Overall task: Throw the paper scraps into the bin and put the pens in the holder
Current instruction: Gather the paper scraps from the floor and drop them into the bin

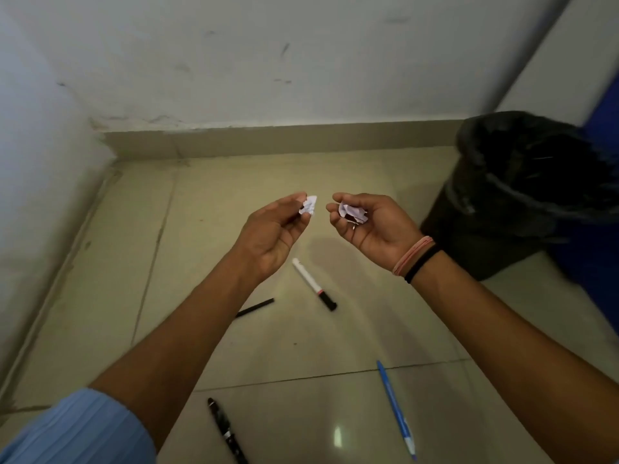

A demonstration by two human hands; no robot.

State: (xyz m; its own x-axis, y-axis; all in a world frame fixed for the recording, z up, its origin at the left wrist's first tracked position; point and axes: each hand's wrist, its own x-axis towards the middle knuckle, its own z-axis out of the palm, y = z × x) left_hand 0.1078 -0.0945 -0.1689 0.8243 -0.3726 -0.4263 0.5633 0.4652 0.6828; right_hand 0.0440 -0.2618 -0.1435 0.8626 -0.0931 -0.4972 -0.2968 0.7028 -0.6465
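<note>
My left hand (273, 234) pinches a small white paper scrap (308, 205) between thumb and fingertips. My right hand (371, 226) cups crumpled white paper scraps (351, 213) in its palm. Both hands are raised over the tiled floor, close together. The bin (495, 249), lined with a black bag, stands to the right of my right hand. On the floor lie a white marker with a black cap (313, 283), a thin black pen (255, 307) partly hidden by my left forearm, a blue pen (397, 410) and a dark patterned pen (226, 430). No holder is in view.
A white wall with a skirting board (268, 139) runs along the back and left. A blue object (599, 262) stands behind the bin at the right edge. The floor is glossy beige tile (117, 262).
</note>
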